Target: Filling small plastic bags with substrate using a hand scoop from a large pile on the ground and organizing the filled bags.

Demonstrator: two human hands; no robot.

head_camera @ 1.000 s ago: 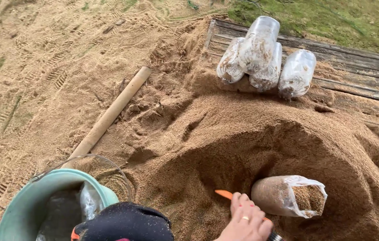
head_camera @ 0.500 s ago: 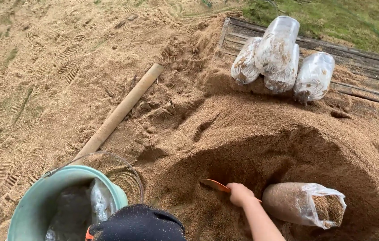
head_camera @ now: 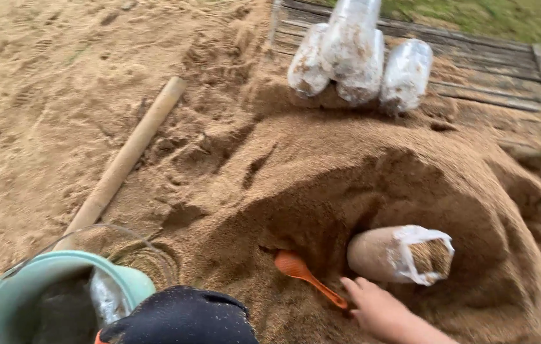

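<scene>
Right hand [head_camera: 379, 310]: low near edge, fingers loosely curled toward the end of the orange spoon [head_camera: 307, 274]; whether it grips or only touches the handle, I cannot tell.
Spoon: bowl lying on the sawdust pile [head_camera: 321, 185], left of the hand.
Filled bag [head_camera: 400, 255]: on its side, just beyond the hand, mouth facing right.
Far bags [head_camera: 360, 57]: stacked on the wooden pallet [head_camera: 493, 89].
Green bucket [head_camera: 41, 286]: near left.

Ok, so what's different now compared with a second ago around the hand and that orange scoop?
The hand has come off the filled bag and slid down the orange scoop, now touching the end of its handle; the spoon end lies bare on the sawdust pile. The bag, the stacked bags, the pole and the green bucket lie as before.
</scene>
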